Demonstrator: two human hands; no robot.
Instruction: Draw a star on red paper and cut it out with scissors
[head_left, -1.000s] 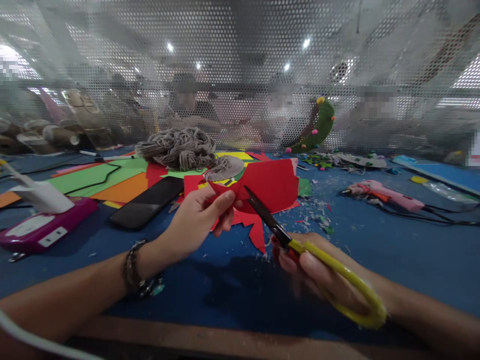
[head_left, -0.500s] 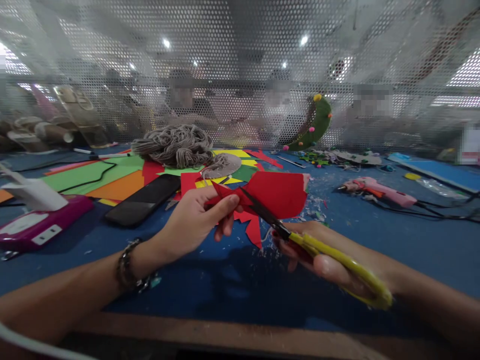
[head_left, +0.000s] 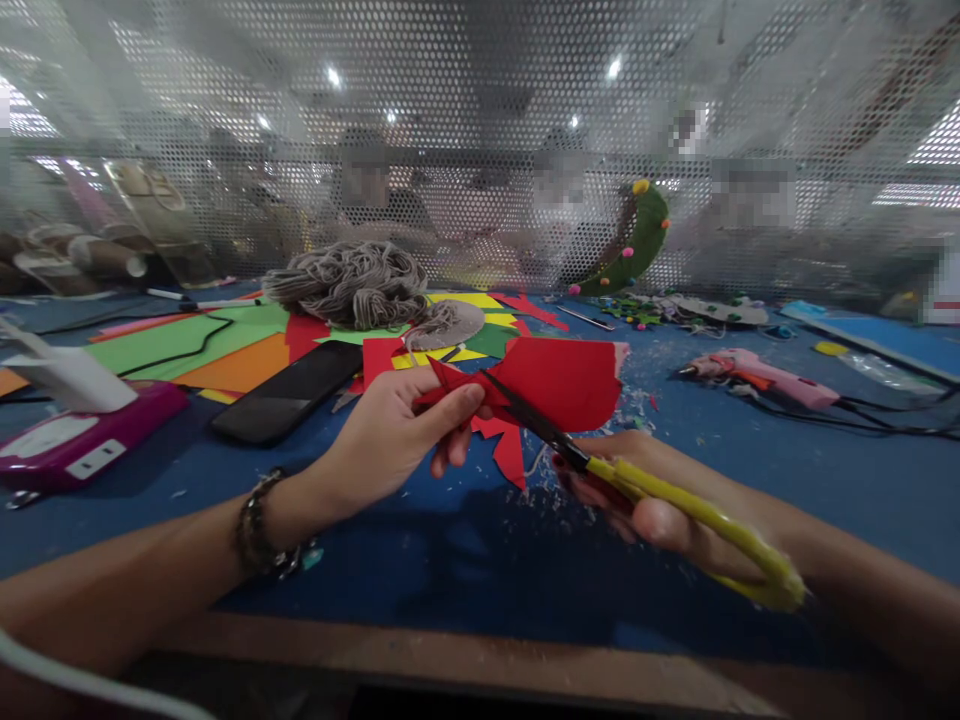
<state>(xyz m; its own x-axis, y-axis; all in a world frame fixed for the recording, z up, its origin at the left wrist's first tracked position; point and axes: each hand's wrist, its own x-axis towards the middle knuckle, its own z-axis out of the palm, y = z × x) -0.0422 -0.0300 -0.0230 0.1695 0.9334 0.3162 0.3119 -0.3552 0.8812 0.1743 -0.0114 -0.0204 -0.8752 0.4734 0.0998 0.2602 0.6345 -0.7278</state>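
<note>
My left hand (head_left: 405,420) pinches the left, pointed end of a sheet of red paper (head_left: 566,385) between thumb and fingers, holding it above the table. In my right hand (head_left: 637,490) is a pair of scissors (head_left: 622,480) with yellow handles; the thumb and fingers are in and around the loops. The dark blades lie across the paper just right of my left thumb, seemingly nearly closed. Below the held sheet, red paper scraps (head_left: 510,450) with jagged edges show in part.
On the blue table (head_left: 825,530) lie a black phone (head_left: 289,395), grey yarn (head_left: 349,285), coloured paper (head_left: 202,345) and a purple power strip (head_left: 90,440) at left. To the right are a pink glue gun (head_left: 765,375) with cords and a blue packet (head_left: 877,340). Perforated metal mesh (head_left: 465,130) stands behind.
The right hand and the scissors have shifted slightly right and the handles look a little lower. The red sheet remains in my left hand, its right end slightly farther right.
</note>
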